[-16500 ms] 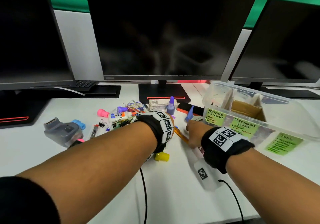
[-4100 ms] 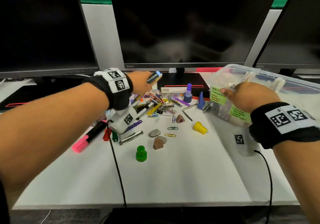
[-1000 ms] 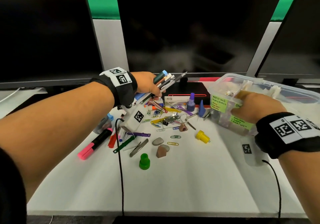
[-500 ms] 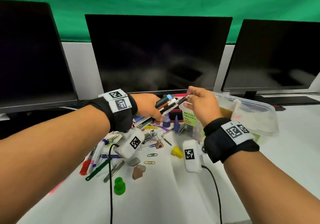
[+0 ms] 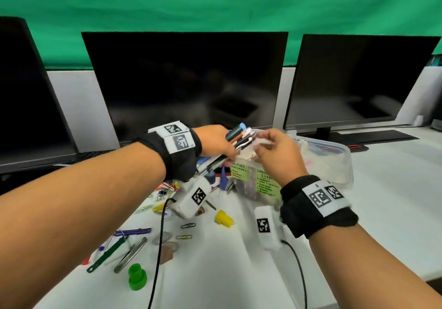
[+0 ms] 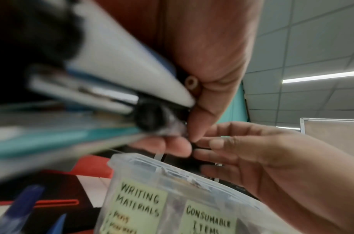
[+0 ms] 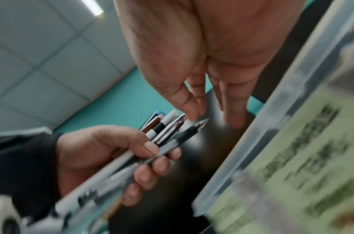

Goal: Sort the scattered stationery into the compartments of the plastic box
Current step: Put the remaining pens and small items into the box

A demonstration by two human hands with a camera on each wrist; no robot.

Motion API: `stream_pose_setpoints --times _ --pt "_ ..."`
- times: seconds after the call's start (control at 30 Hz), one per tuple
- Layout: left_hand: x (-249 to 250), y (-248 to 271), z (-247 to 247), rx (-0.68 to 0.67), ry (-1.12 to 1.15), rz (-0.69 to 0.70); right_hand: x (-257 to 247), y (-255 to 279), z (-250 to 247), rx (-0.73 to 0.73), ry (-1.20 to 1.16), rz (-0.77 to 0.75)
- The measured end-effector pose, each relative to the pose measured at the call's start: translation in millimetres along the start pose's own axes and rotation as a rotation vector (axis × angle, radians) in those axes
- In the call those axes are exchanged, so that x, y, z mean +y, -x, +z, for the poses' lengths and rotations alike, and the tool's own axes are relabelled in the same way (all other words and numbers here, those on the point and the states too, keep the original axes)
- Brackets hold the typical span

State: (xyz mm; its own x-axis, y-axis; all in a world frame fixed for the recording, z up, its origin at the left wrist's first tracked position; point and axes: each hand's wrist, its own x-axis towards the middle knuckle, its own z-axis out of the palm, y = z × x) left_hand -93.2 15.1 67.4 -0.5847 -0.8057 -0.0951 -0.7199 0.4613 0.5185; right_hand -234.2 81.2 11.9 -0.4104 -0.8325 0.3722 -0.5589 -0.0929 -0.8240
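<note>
My left hand (image 5: pixel 226 149) grips a bundle of pens and pencils (image 5: pixel 239 136), tips pointing right, just above the left end of the clear plastic box (image 5: pixel 334 155). The right hand (image 5: pixel 259 141) meets the bundle's tips, thumb and forefinger pinching the tip of a black pen (image 7: pixel 192 129). In the left wrist view the bundle (image 6: pixel 92 95) hangs over the box rim (image 6: pixel 152 164), above the green "Writing Materials" label (image 6: pixel 138 204). The right wrist view shows my left fingers (image 7: pixel 152 150) wrapped round the bundle beside the box wall (image 7: pixel 272 126).
Loose stationery lies on the white table left of the box: a yellow cap (image 5: pixel 223 217), a green cap (image 5: pixel 137 276), paper clips (image 5: pixel 188 225), a green pen (image 5: pixel 107 254), a purple pen (image 5: pixel 132 232) and erasers (image 5: pixel 167 251). Three dark monitors (image 5: pixel 186 81) stand behind.
Both hands have moved the pen bundle rightward, so it now hangs over the box's left end. The right hand stays at the pen tips.
</note>
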Motion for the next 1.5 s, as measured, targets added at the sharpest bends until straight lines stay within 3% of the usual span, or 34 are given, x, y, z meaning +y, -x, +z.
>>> stream_pose_setpoints --times 0.1,0.2,0.3,0.5,0.67,0.97,1.3,1.5 --pt "18.5 -21.9 -6.5 0.158 -0.044 -0.019 8.4 2.9 -29.6 0.079 0.428 -0.114" --pt "32.2 -43.6 -3.6 0.188 -0.121 -0.064 18.0 11.8 -46.5 -0.15 0.637 -0.044" --pt "39.9 -63.2 9.1 0.162 -0.154 -0.116 25.8 17.6 -49.1 -0.282 0.765 -0.137" --pt "42.9 -93.0 32.8 0.131 -0.201 -0.154 31.7 17.8 -46.1 -0.353 0.762 -0.221" --pt "35.8 -101.9 46.1 0.075 -0.417 -0.179 33.3 15.7 -50.4 -0.361 0.716 -0.233" --pt "33.1 -100.1 54.5 0.049 -0.459 -0.106 34.3 14.4 -51.5 -0.369 0.671 -0.216" --pt "-9.0 -29.6 19.2 0.09 -0.251 0.091 17.1 17.4 -37.1 -0.401 0.719 -0.108" --pt "-63.7 30.9 -13.7 0.169 -0.268 -0.01 -4.9 28.1 -25.1 -0.456 0.701 -0.074"
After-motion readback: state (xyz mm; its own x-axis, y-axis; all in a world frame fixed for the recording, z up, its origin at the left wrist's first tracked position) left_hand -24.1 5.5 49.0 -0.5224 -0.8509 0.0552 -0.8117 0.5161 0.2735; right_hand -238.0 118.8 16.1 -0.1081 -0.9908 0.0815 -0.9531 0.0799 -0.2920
